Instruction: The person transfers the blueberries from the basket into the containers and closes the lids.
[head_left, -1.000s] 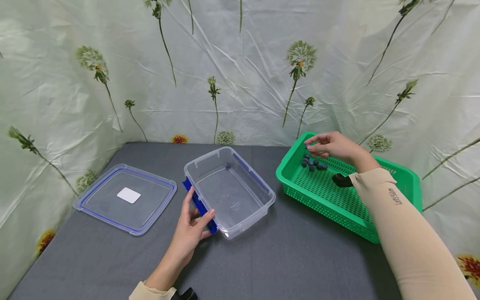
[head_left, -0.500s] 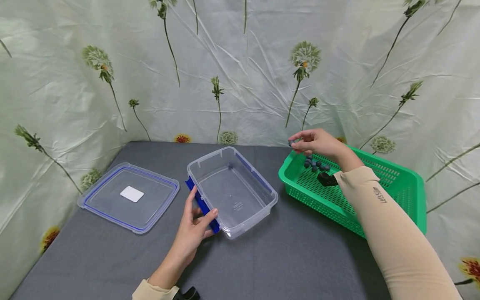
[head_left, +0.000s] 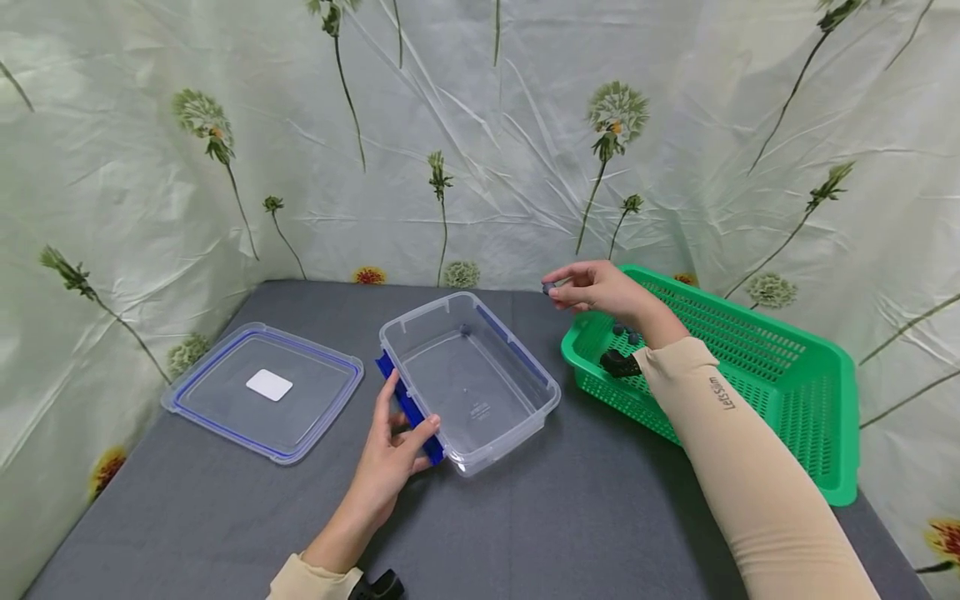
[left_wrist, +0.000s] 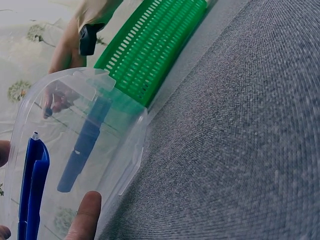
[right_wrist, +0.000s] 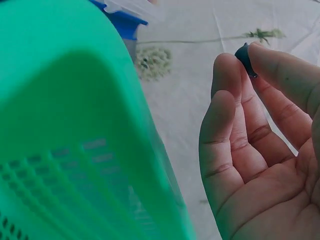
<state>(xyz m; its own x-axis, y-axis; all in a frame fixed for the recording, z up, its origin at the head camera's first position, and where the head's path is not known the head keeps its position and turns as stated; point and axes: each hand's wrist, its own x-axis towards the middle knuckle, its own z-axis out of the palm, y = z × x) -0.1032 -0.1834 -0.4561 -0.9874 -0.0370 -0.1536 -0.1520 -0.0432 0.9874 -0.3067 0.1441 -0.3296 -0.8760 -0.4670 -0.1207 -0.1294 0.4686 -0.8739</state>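
My right hand [head_left: 603,293] pinches a blueberry [head_left: 548,288] between thumb and fingertips, just past the left end of the green basket [head_left: 821,367]. The right wrist view shows that blueberry [right_wrist: 246,60] dark at the fingertips. My left hand [head_left: 390,458] grips the near-left side of a clear plastic container [head_left: 543,408], thumb at the rim by a blue latch [head_left: 408,408]. One blueberry [head_left: 465,330] lies in the container's far corner. A few more blueberries [head_left: 633,338] show in the basket, partly hidden by my right wrist.
A clear lid [head_left: 315,417] with a blue seal and a white label [head_left: 269,385] lies flat on the grey tablecloth [head_left: 525,533], left of the container. Behind the table hangs a cloth [head_left: 510,125] printed with dandelions.
My right hand has moved left with the blueberry, out from over the basket toward the container. My left hand keeps its grip on the container. The view has shifted slightly.
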